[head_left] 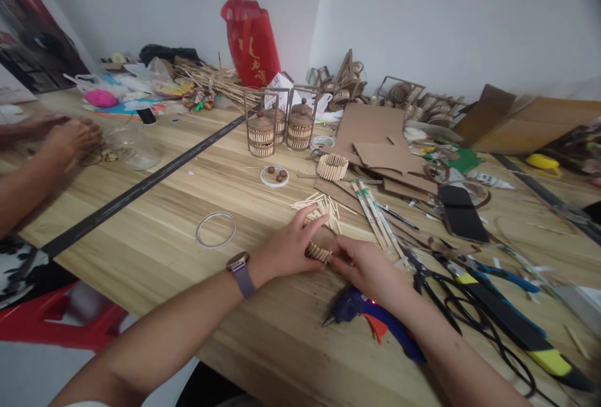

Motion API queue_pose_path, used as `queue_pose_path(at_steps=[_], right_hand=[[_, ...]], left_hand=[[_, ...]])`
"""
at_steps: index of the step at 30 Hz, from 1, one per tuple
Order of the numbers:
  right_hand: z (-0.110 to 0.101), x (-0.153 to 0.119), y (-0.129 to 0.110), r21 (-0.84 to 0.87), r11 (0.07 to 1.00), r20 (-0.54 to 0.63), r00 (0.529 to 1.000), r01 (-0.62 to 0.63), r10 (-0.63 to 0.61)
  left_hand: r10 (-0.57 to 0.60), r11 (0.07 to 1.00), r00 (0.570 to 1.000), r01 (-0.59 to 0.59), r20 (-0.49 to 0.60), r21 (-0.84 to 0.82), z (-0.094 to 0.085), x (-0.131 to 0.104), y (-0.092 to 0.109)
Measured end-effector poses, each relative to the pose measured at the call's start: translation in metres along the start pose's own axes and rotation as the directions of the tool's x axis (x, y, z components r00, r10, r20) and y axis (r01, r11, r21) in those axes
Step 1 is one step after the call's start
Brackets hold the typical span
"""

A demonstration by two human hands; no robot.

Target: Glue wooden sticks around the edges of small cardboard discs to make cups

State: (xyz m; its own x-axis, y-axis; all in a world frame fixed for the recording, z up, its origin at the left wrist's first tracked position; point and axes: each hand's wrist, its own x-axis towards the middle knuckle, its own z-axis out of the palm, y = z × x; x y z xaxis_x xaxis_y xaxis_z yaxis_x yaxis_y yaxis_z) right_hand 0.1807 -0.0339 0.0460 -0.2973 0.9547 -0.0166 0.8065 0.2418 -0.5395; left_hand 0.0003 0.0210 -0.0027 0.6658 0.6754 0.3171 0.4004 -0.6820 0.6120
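Note:
A small round basket of short wooden sticks (319, 253) is low over the table, between my two hands. My left hand (293, 245), wearing a watch, curves its thumb and fingers around the left side. At the right edge, the fingertips of my right hand (364, 263) pinch the basket; whether a loose stick is between them is hidden. Just beyond lies a pile of loose short sticks (323, 206). A blue glue gun (350, 303) with an orange trigger and a lit red light rests under my right forearm.
A finished stick ring (332, 167), a white hoop (216, 230) and a tape roll with brown beads (275, 175) lie around. Small lidded baskets (261, 134) stand behind. Scissors (436, 282), pliers (511, 313), a phone (462, 213) and cardboard (370, 131) fill the right. Another person's hands (70, 138) work at left.

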Motion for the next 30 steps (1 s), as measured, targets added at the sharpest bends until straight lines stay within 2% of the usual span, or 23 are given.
queue_pose_path(at_steps=[8, 18, 30], right_hand=[[0.001, 0.000, 0.003, 0.058, 0.998, 0.003, 1.000, 0.002, -0.003], [0.002, 0.000, 0.004, 0.058, 0.998, -0.003, 1.000, 0.002, -0.002], [0.003, 0.002, 0.002, 0.026, 1.000, -0.017, 1.000, -0.013, 0.013]], left_hand=[[-0.045, 0.999, 0.999, 0.044, 0.016, 0.030, 0.000, 0.001, 0.007], [-0.041, 0.996, 0.999, 0.042, -0.009, 0.083, 0.002, 0.000, 0.011], [-0.061, 0.997, 0.997, 0.063, -0.043, 0.043, 0.009, 0.001, 0.010]])
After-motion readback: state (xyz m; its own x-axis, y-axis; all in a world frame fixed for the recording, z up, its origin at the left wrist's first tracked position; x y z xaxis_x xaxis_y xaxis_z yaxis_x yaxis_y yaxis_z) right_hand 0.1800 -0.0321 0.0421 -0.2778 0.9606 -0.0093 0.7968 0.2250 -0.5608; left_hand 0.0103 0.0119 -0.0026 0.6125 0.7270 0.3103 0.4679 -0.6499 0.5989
